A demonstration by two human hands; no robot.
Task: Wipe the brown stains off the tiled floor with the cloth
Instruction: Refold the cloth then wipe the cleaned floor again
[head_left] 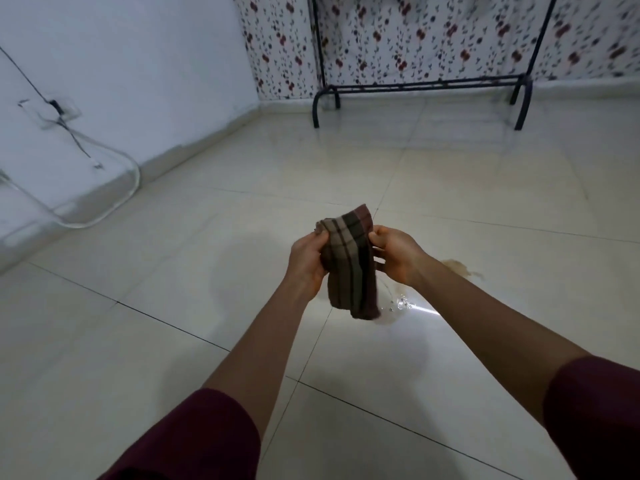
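Hands: the left hand (306,256) and the right hand (394,252) both grip the cloth (349,261), fingers closed on its upper part, one to each side.
Cloth: a brown checked cloth, bunched and folded, held in the air above the tiled floor (173,306); its lower end hangs free and does not appear to touch the tiles.
Stains: a pale brown stain (457,266) lies on the floor just right of the right wrist; a wet, faintly brown-edged puddle (401,306) sits under the hanging end of the cloth, near where several grout lines meet.
Stage: wiping looks not yet begun; the cloth seems to be getting arranged for a pass.
Risk, smearing: a bunched cloth offers little flat face, so a pass could push the liquid outward instead of lifting it.
Risk, grout: brown liquid dragged across the nearby grout lines could settle in them.
Risk, missed patch: the stain is faint against the cream tile, and glare on the wet patch hides its edge, so part could be left.
Risk, slipping: the wet glossy tile lies close to the person.
Containers: none in view; no bucket or basin for rinsing.
Surroundings: a black clothes rack (419,86) stands by the far wall, well apart from the stains.
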